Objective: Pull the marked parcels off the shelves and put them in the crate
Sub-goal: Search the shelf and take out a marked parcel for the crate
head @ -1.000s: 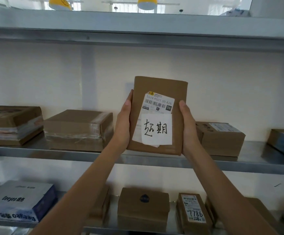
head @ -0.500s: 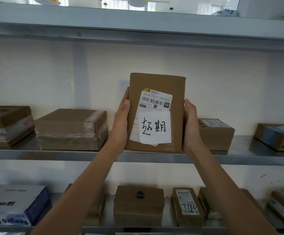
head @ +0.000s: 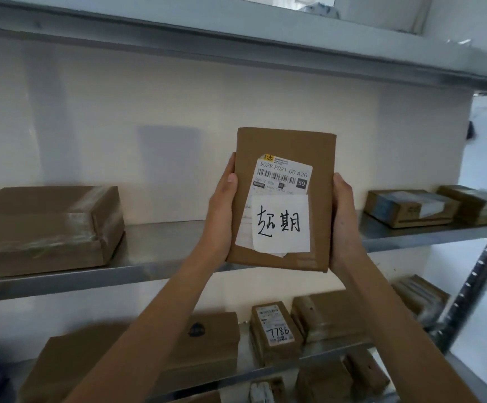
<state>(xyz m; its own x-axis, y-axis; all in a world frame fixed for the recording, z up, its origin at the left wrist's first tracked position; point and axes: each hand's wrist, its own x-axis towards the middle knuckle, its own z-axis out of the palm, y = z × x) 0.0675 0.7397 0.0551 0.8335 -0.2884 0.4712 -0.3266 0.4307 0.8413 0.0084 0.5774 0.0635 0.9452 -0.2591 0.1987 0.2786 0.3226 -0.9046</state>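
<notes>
A flat brown cardboard parcel is held upright in front of the middle shelf, clear of its surface. It carries a barcode label and a white handwritten note. My left hand grips its left edge, thumb on the front. My right hand grips its right edge. No crate is in view.
A taped brown box lies at the left of the middle shelf, two labelled boxes at its right. The lower shelf holds several parcels, one marked 7786. A perforated shelf upright stands at the right.
The view has swung to the right and tilted. The parcel stays in both hands and now sits away from the box that was behind my right hand.
</notes>
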